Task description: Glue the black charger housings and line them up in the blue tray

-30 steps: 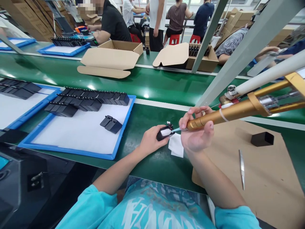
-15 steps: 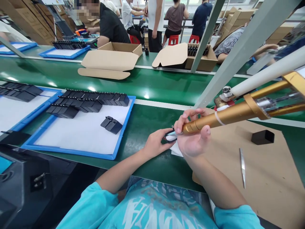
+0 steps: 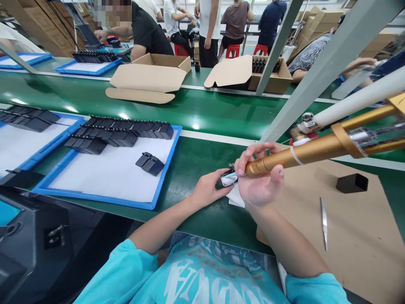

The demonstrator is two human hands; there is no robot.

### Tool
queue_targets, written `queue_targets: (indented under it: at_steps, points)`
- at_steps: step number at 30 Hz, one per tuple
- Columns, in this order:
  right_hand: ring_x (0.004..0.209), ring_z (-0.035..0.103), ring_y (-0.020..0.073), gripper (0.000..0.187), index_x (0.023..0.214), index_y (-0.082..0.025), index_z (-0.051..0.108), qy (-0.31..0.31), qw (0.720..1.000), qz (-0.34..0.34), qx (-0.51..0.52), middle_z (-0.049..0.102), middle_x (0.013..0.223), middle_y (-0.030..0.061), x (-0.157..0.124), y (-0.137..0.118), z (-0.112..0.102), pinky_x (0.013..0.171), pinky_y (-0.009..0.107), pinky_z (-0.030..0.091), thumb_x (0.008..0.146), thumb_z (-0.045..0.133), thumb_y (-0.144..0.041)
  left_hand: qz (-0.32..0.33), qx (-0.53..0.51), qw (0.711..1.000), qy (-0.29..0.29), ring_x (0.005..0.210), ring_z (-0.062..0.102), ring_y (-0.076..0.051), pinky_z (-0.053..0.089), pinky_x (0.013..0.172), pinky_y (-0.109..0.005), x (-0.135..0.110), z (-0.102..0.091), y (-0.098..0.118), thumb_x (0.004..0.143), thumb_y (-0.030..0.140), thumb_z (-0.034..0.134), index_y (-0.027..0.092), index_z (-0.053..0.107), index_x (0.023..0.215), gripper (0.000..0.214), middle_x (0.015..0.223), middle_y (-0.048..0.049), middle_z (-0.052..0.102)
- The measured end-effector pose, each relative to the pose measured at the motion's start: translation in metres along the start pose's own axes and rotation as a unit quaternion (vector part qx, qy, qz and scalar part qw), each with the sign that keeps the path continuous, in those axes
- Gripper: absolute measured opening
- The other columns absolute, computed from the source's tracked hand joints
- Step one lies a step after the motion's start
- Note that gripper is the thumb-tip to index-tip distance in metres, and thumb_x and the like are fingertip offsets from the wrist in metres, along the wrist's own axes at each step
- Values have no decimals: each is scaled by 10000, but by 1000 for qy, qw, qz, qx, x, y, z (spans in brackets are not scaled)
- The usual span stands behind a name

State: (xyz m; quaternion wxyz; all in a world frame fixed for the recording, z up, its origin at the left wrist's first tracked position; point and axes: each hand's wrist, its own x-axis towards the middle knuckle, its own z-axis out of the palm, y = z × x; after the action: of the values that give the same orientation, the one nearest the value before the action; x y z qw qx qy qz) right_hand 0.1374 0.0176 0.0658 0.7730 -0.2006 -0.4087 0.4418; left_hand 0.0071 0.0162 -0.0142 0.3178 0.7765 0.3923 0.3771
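My left hand [image 3: 206,188] pinches a small part [image 3: 229,179] with a pale face and dark edges between thumb and fingers. Against that part's right side sits the tip of a gold power screwdriver [image 3: 300,153], which slants down from the right. My right hand [image 3: 257,190] cradles the screwdriver's front end, fingers curled behind it and thumb sticking up in front; the fingertips also reach the part. The exact contact at the bit is hidden by the fingers. Under the hands a white sheet [image 3: 236,197] lies on the green bench.
A blue-rimmed tray [image 3: 104,185] at left carries rows of black housings [image 3: 107,134] and a few set apart [image 3: 149,164]. On the cardboard sheet [image 3: 294,211] lie tweezers [image 3: 323,223] and a black case [image 3: 352,183]. A grey post [image 3: 316,80] rises behind; people sit beyond open cartons [image 3: 148,78].
The part in my left hand has turned a little, so more of its pale face shows. My hands and the screwdriver keep nearly the same position; the view has shifted slightly.
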Motion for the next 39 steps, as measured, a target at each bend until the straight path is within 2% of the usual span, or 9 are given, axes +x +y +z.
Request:
queue_targets:
  at_steps: [5, 9, 12, 15, 18, 20, 24, 28, 39]
  points:
    - [441, 483, 71, 345, 1018, -303, 521, 11, 1000, -5, -20, 563, 827, -36, 4, 1, -3, 424, 263, 351, 788, 537, -559, -66, 12, 997, -28, 863, 704, -186, 573, 808, -297, 4, -14, -3, 813, 333, 670, 228, 559, 1250, 463, 1079, -16, 724]
    - [435, 480, 75, 349, 1011, -301, 518, 24, 999, -2, -27, 564, 814, -37, 7, 0, -5, 412, 261, 342, 777, 543, -559, -59, 54, 990, -117, 953, 672, -214, 552, 873, -341, 13, -39, -21, 735, 149, 568, 235, 635, 1115, 395, 1054, -6, 719]
    - [436, 480, 75, 355, 993, -296, 512, 31, 999, 1, -34, 561, 805, -39, 9, 0, -6, 417, 260, 340, 769, 549, -568, -54, 30, 985, -164, 1041, 654, -206, 549, 907, -337, 18, -53, -40, 676, 63, 435, 241, 653, 1104, 512, 1114, -1, 711]
    - [441, 486, 76, 355, 992, -291, 515, 34, 999, 1, -34, 558, 800, -40, 10, 0, -7, 431, 263, 348, 770, 549, -566, -71, 20, 992, -102, 1183, 596, -202, 516, 994, -359, 18, -57, -51, 676, 29, 369, 247, 551, 1309, 694, 1322, -16, 618]
    - [446, 489, 77, 338, 997, -288, 528, 32, 999, -2, -27, 563, 804, -37, 10, 1, -8, 434, 260, 347, 779, 551, -546, -74, 47, 995, -44, 1265, 533, -223, 467, 1063, -408, 10, -59, -48, 770, 60, 407, 244, 452, 1404, 661, 1416, -54, 531]
    - [448, 490, 77, 324, 994, -284, 538, 27, 999, -3, -16, 568, 806, -35, 10, 1, -8, 433, 256, 342, 782, 559, -528, -58, 82, 994, -43, 1289, 506, -253, 452, 1076, -433, 1, -61, -42, 843, 178, 533, 242, 417, 1427, 599, 1438, -87, 498]
    - [451, 494, 76, 316, 993, -280, 546, 22, 1000, -6, -7, 573, 801, -36, 12, 2, -10, 436, 253, 338, 784, 567, -515, -53, 145, 987, -46, 1293, 504, -271, 459, 1068, -434, -15, -60, -38, 815, 415, 713, 245, 455, 1392, 654, 1405, -100, 525]
    - [455, 500, 81, 310, 982, -281, 544, 29, 999, -2, -16, 576, 788, -39, 13, 2, -11, 440, 255, 343, 783, 563, -519, -50, 170, 984, -33, 1230, 575, -229, 480, 1053, -401, -22, -54, -43, 850, 400, 695, 246, 511, 1355, 559, 1340, -76, 601]
    - [444, 492, 83, 312, 973, -287, 522, 35, 999, -3, -34, 574, 763, -48, 14, 3, -11, 430, 255, 343, 781, 559, -530, 21, 229, 973, 10, 1201, 619, -253, 511, 1042, -420, -24, -51, -48, 851, 374, 700, 239, 587, 1315, 496, 1341, -94, 618]
